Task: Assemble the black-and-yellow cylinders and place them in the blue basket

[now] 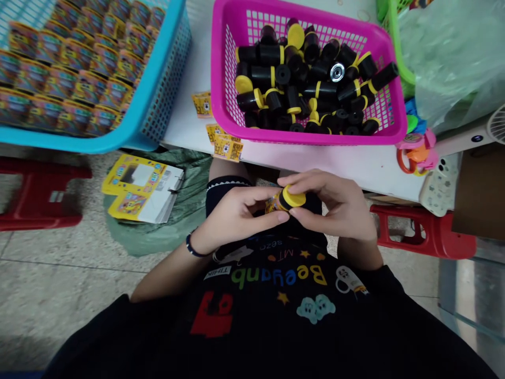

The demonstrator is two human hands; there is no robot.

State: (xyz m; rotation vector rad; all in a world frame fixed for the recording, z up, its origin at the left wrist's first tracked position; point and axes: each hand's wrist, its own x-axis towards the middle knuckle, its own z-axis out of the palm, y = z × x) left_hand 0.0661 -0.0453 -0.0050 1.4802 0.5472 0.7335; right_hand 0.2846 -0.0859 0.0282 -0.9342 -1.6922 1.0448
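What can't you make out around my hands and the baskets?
In the head view:
Yellow-capped container: label partly hidden by the left hand.
Blue basket: cut off by the top and left edges.
Pink basket: floor mostly hidden by black containers.
Yellow printed pieces: lettering too small to read.

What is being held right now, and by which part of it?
A small canister, in both hands: the left hand grips its patterned body; the right hand has thumb and fingers at the yellow cap end.
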